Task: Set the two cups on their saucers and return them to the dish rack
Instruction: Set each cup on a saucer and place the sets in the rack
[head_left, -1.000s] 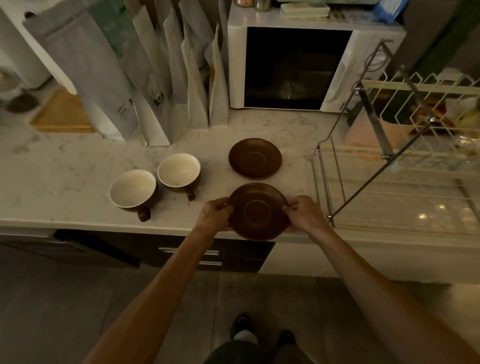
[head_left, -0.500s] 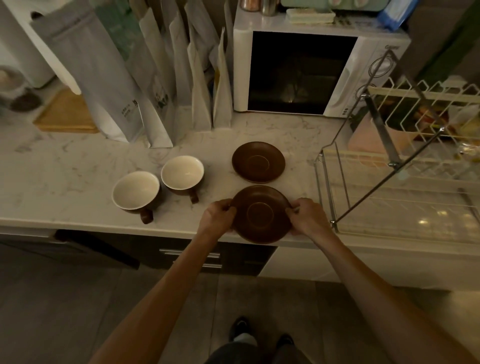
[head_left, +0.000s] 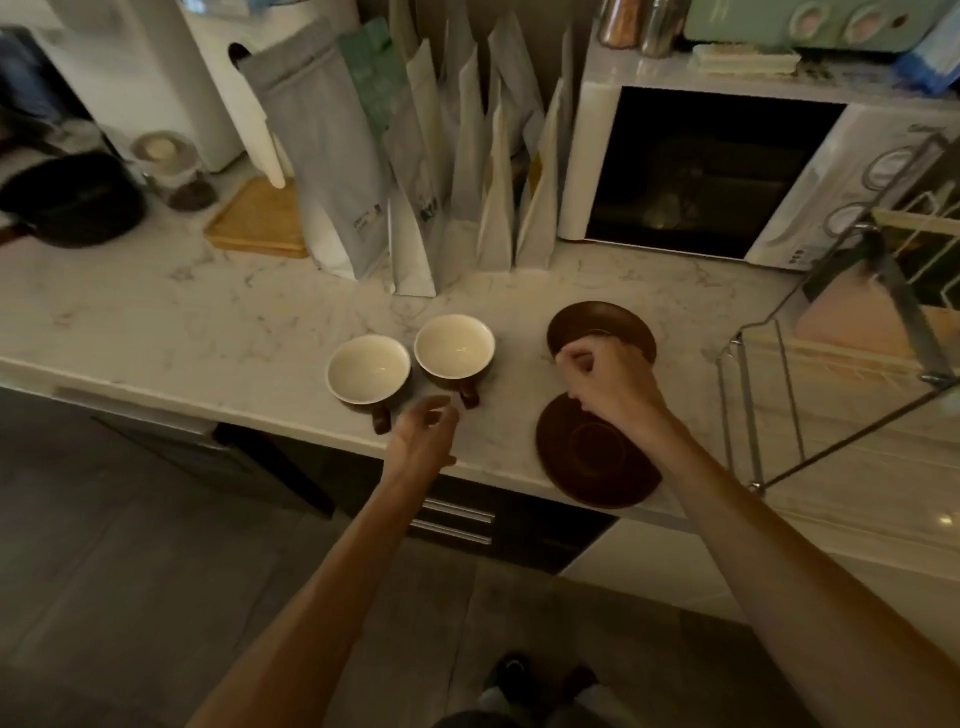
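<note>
Two brown cups with cream insides stand side by side on the marble counter, the left cup nearer the edge and the right cup just behind it. A brown saucer lies at the counter's front edge, overhanging slightly. A second saucer lies behind it. My left hand hovers empty, fingers loosely apart, just in front of the right cup's handle. My right hand is above the gap between the two saucers, fingers curled, holding nothing, covering the far saucer's near edge.
A wire dish rack stands at the right on the counter. A white microwave and a row of paper bags line the back. A wooden board and a dark pan sit at the left.
Both hands have let go of the near saucer, which now rests at the counter edge. My left hand moved left toward the cups; my right hand lifted toward the far saucer. The view shifted left.
</note>
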